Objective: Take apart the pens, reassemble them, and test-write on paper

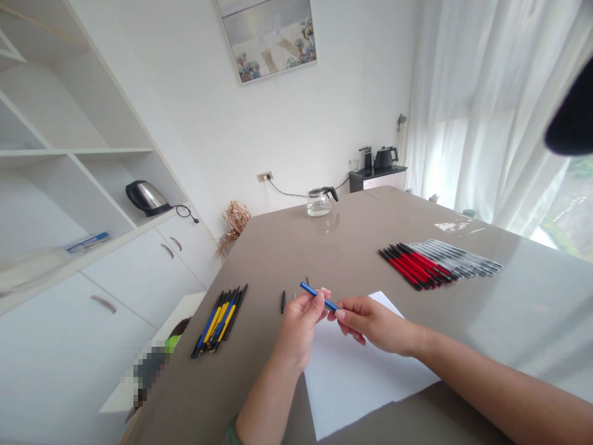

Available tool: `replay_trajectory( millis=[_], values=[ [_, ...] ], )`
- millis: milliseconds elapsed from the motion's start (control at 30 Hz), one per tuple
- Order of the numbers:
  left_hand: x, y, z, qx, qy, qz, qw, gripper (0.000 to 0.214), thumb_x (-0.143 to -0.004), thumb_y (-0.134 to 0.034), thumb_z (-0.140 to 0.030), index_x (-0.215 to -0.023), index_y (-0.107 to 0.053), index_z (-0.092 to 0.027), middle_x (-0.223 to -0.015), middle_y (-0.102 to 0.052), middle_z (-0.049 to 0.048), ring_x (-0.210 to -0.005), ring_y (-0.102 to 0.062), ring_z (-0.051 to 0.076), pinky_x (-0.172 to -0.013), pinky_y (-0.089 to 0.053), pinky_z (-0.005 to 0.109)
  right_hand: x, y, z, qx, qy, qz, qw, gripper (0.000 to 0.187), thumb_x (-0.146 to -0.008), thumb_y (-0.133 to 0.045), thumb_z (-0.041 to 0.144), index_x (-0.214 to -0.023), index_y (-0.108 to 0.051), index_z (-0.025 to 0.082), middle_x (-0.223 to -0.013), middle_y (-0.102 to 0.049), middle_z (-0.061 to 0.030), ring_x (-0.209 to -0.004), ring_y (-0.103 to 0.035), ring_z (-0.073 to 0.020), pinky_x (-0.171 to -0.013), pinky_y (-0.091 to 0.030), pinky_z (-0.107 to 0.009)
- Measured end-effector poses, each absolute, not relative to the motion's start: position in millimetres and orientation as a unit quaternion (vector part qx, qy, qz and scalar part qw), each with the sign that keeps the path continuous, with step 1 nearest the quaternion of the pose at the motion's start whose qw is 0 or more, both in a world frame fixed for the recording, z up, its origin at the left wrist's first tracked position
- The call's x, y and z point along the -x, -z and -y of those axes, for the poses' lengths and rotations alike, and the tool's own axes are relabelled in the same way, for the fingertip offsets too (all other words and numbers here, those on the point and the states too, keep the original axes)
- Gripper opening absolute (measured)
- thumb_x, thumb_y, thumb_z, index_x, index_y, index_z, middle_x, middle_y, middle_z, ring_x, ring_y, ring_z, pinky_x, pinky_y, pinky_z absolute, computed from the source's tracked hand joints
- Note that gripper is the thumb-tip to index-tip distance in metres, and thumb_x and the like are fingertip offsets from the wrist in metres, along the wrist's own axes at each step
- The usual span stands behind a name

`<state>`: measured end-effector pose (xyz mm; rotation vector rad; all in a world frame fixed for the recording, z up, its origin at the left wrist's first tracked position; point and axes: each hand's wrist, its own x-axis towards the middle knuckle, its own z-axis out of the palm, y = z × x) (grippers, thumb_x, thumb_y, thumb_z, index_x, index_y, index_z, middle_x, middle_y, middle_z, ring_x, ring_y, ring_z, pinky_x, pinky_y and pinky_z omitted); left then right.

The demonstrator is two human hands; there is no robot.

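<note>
Between my two hands, above a white sheet of paper (365, 383), is a blue pen barrel (309, 288). My left hand (303, 321) pinches it near the middle, and the fingers of my right hand (370, 321) close on its lower right end. Just left of my left hand, a small black pen part (283, 301) lies on the table, with a thin dark piece (306, 280) beyond my fingers. Farther left is a bunch of blue, yellow and black pens (220, 321).
Red pens (417, 266) and clear pens (463, 256) lie in a row at the right of the brown table (259, 253). Toward the far edge stands a glass pot (319, 203). A kettle (147, 198) sits on the left shelf.
</note>
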<state>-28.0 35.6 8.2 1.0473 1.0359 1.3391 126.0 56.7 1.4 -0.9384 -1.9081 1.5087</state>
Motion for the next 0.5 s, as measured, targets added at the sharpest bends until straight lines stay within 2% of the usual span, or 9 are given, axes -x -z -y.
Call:
replay_trajectory(
  millis=[67, 133, 267, 500],
  values=[
    [27.9, -7.9, -36.2, -0.425, -0.580, -0.412, 0.559, 0.026, -0.070, -0.058, -0.037, -0.082, -0.060, -0.013, -0.088, -0.060, 0.0086, -0.082, -0.055, 0.017, -0.075, -0.043, 0.032, -124.9, 1.0, -57.1, 0.348, -0.571, 0.697, 0.257, 0.033, -0.079, -0.039, 0.044, -0.065, -0.049, 0.017, -0.055, -0.048, 0.0017, -0.043, -0.041, -0.0065, -0.044, -0.034, -0.020],
    [26.4, -6.8, -36.2, -0.413, -0.585, -0.394, 0.576, 0.025, -0.073, -0.054, -0.038, -0.080, -0.056, -0.014, -0.086, -0.060, 0.0086, -0.082, -0.056, 0.019, -0.073, -0.044, 0.035, -122.5, 2.7, -56.3, 0.346, -0.575, 0.696, 0.255, 0.034, -0.079, -0.037, 0.044, -0.064, -0.049, 0.016, -0.056, -0.051, 0.0006, -0.044, -0.044, -0.0077, -0.046, -0.037, -0.021],
    [22.0, -2.2, -36.5, -0.393, -0.593, -0.405, 0.574, 0.025, -0.074, -0.051, -0.039, -0.079, -0.050, -0.014, -0.075, -0.061, 0.0066, -0.069, -0.058, 0.016, -0.066, -0.046, 0.035, -116.6, 2.6, -51.4, 0.361, -0.554, 0.700, 0.272, 0.034, -0.081, -0.035, 0.040, -0.066, -0.053, 0.016, -0.058, -0.055, -0.0014, -0.052, -0.052, -0.0106, -0.053, -0.041, -0.022],
    [19.3, -0.4, -37.8, -0.365, -0.608, -0.424, 0.563, 0.028, -0.070, -0.057, -0.039, -0.075, -0.049, -0.013, -0.069, -0.062, 0.0057, -0.062, -0.059, 0.015, -0.063, -0.046, 0.033, -115.5, 0.9, -46.9, 0.378, -0.479, 0.733, 0.300, 0.029, -0.080, -0.037, 0.031, -0.068, -0.059, 0.017, -0.062, -0.060, -0.0016, -0.060, -0.056, -0.0124, -0.056, -0.040, -0.021]
  ],
)
